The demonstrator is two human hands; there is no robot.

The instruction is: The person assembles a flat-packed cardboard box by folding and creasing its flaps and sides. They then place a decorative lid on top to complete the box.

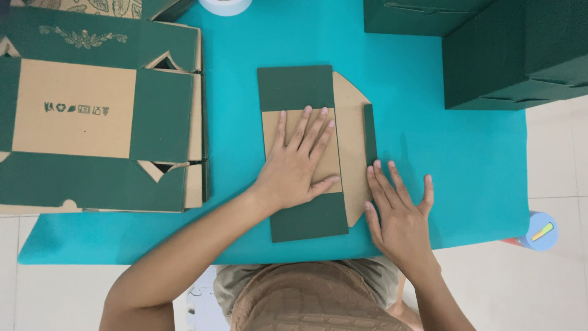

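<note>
**Flat hands on a folded carton blank**

A teal mat (429, 153) covers the table. At nine o'clock lies a stack of flat green cartons (98, 116), well apart from the hands. At two o'clock stand assembled dark green boxes (514, 49) — whether anything is inside cannot be told. At twelve o'clock a white tape roll (225, 5) sits at the edge.

In the centre lies the green-and-brown carton blank (306, 89). The left hand (294, 165) presses flat on its brown panel, fingers spread, gripping nothing. The right hand (398, 211), at five o'clock, rests open-palmed — fingertips touching the blank's side flap (354, 122).

At four o'clock, off the mat, sits a small blue cup (540, 232).
</note>
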